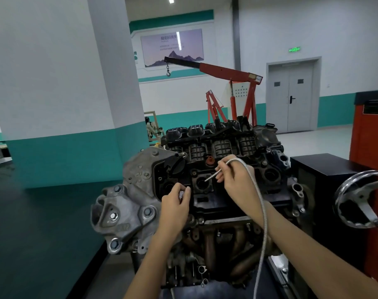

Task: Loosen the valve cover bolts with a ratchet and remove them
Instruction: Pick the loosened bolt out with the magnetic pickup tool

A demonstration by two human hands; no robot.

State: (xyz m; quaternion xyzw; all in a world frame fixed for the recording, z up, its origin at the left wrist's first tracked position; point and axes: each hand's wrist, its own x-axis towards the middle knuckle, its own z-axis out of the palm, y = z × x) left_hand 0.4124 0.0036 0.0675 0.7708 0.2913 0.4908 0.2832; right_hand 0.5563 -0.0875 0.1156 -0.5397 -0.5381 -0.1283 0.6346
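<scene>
An engine on a stand fills the middle, topped by a black valve cover (pixel 218 199) with round spark-plug wells. My right hand (pixel 233 175) pinches a flexible silver pick-up tool (pixel 251 184); its tip points into the well (pixel 202 183) left of centre, and its hose loops down over my right forearm. Just left of that well, over the cover, my left hand (pixel 176 200) pinches a small silver bolt (pixel 181 194). No ratchet is in view.
A grey aluminium timing cover (pixel 127 203) bulges on the engine's left. A chrome handwheel (pixel 362 201) and a black cabinet (pixel 326 169) stand close on the right. A red engine hoist (pixel 231 91) is behind. A dark bench (pixel 32 212) runs along the left.
</scene>
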